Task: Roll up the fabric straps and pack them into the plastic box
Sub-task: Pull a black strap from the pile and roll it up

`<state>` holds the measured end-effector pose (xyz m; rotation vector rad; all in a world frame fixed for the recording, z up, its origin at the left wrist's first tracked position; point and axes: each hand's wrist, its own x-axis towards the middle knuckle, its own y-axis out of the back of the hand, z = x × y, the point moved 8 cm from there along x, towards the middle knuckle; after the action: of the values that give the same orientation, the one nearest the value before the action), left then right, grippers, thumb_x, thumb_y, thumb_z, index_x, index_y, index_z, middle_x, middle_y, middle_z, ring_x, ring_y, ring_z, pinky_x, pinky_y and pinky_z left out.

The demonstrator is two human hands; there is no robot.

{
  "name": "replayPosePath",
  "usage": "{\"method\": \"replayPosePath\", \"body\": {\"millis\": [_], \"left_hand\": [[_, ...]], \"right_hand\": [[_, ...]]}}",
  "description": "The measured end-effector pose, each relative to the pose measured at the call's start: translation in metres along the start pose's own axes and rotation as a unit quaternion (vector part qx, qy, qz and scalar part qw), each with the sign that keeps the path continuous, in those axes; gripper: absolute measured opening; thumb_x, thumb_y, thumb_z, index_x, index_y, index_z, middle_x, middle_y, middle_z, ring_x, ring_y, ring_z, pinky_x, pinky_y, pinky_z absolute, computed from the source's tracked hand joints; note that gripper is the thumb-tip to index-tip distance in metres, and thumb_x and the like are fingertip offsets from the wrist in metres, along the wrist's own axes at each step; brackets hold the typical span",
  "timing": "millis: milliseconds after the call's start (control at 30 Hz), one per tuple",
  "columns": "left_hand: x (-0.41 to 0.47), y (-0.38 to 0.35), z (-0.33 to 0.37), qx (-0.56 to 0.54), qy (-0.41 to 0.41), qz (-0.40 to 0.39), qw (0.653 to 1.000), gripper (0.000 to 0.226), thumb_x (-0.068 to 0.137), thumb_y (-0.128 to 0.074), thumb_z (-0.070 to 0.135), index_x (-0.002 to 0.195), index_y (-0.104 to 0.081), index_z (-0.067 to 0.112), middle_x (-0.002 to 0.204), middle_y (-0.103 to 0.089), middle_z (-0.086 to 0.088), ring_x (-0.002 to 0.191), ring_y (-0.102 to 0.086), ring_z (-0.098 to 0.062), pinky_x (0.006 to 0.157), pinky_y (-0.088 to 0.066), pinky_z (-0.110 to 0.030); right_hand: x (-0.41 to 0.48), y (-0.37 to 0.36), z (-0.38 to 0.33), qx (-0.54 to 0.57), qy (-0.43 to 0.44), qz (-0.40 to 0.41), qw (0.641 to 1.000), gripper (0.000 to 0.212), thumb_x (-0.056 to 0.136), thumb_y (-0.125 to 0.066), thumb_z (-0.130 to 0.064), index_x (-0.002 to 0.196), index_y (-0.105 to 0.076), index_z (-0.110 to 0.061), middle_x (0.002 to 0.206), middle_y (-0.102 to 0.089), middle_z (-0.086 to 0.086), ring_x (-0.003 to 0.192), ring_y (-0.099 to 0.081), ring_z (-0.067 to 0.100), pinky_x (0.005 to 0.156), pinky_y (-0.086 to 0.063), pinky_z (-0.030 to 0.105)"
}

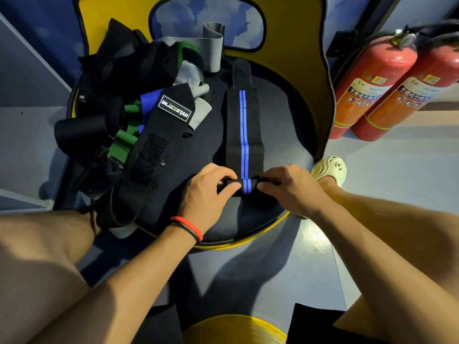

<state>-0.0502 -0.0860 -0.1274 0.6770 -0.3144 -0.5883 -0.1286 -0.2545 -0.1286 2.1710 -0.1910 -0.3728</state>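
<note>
A black strap with two blue stripes (243,125) lies flat on the round black seat (285,125), running away from me. Its near end is wound into a small roll (244,186). My left hand (208,192) pinches the roll's left end and my right hand (290,188) pinches its right end. A wide black strap with a white logo label (159,145) lies to the left, over a heap of black, green, blue and grey straps (119,105). No plastic box is in view.
The seat has a yellow rim (320,100) and a padded backrest (206,18). Two red fire extinguishers (372,90) lean at the right on the pale floor. My foot in a cream shoe (331,170) rests beside the seat. My knees frame the bottom.
</note>
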Motion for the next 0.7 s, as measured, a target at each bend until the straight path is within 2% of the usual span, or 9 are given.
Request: {"method": "replayPosePath", "body": {"millis": [100, 200, 267, 400, 500, 600, 700], "left_hand": [[0.003, -0.003, -0.011, -0.020, 0.031, 0.008, 0.999, 0.006, 0.091, -0.070, 0.032, 0.095, -0.071, 0.027, 0.093, -0.060, 0.010, 0.087, -0.059, -0.008, 0.084, -0.053, -0.038], [0.005, -0.006, -0.011, 0.020, 0.035, 0.027, 0.999, 0.012, 0.094, -0.061, 0.039, 0.092, -0.068, 0.031, 0.092, -0.059, 0.011, 0.090, -0.054, -0.015, 0.086, -0.048, -0.045], [0.007, -0.006, -0.011, 0.004, 0.043, 0.050, 0.998, 0.009, 0.094, -0.062, 0.036, 0.092, -0.067, 0.028, 0.093, -0.057, 0.010, 0.089, -0.056, -0.013, 0.085, -0.049, -0.042], [0.010, -0.002, -0.013, -0.042, 0.061, 0.081, 0.994, 0.010, 0.089, -0.073, 0.029, 0.089, -0.066, 0.022, 0.092, -0.058, 0.009, 0.081, -0.061, -0.007, 0.075, -0.053, -0.032], [0.010, 0.001, -0.021, -0.107, 0.102, 0.086, 0.985, 0.017, 0.079, -0.084, 0.024, 0.089, -0.070, 0.020, 0.098, -0.064, 0.007, 0.084, -0.065, -0.004, 0.074, -0.055, -0.023], [0.009, 0.001, -0.026, -0.137, 0.147, 0.073, 0.977, 0.021, 0.076, -0.087, 0.024, 0.091, -0.074, 0.020, 0.095, -0.072, 0.007, 0.083, -0.068, 0.001, 0.073, -0.055, -0.016], [0.008, 0.000, -0.024, -0.128, 0.153, 0.072, 0.977, 0.019, 0.080, -0.084, 0.028, 0.096, -0.076, 0.021, 0.092, -0.076, 0.007, 0.086, -0.070, 0.001, 0.075, -0.056, -0.015]], "right_hand": [[0.001, 0.004, 0.007, 0.009, -0.042, 0.037, 0.998, 0.030, 0.094, -0.066, -0.044, 0.100, -0.075, -0.016, 0.092, -0.074, 0.008, 0.087, -0.066, 0.030, 0.077, -0.054, 0.043], [0.005, 0.004, 0.011, 0.011, -0.062, 0.042, 0.997, 0.041, 0.095, -0.063, -0.053, 0.090, -0.074, -0.014, 0.083, -0.072, 0.008, 0.080, -0.064, 0.030, 0.071, -0.054, 0.042], [0.007, 0.002, 0.013, 0.023, -0.066, 0.053, 0.996, 0.046, 0.095, -0.059, -0.058, 0.082, -0.069, -0.015, 0.077, -0.069, 0.005, 0.074, -0.063, 0.027, 0.064, -0.052, 0.040], [0.008, 0.000, 0.012, 0.024, -0.076, 0.069, 0.994, 0.042, 0.097, -0.055, -0.056, 0.075, -0.058, -0.020, 0.071, -0.062, 0.003, 0.066, -0.057, 0.023, 0.055, -0.038, 0.031], [0.010, 0.002, 0.011, 0.022, -0.079, 0.077, 0.994, 0.042, 0.098, -0.055, -0.054, 0.085, -0.064, -0.016, 0.077, -0.064, 0.004, 0.071, -0.058, 0.025, 0.058, -0.041, 0.031], [0.011, 0.003, 0.008, 0.030, -0.082, 0.087, 0.992, 0.043, 0.098, -0.058, -0.050, 0.108, -0.073, -0.011, 0.096, -0.073, 0.008, 0.085, -0.066, 0.027, 0.069, -0.053, 0.034], [0.012, 0.001, 0.007, 0.031, -0.082, 0.079, 0.993, 0.041, 0.099, -0.059, -0.046, 0.117, -0.072, -0.012, 0.101, -0.074, 0.008, 0.089, -0.068, 0.026, 0.069, -0.049, 0.028]]}}
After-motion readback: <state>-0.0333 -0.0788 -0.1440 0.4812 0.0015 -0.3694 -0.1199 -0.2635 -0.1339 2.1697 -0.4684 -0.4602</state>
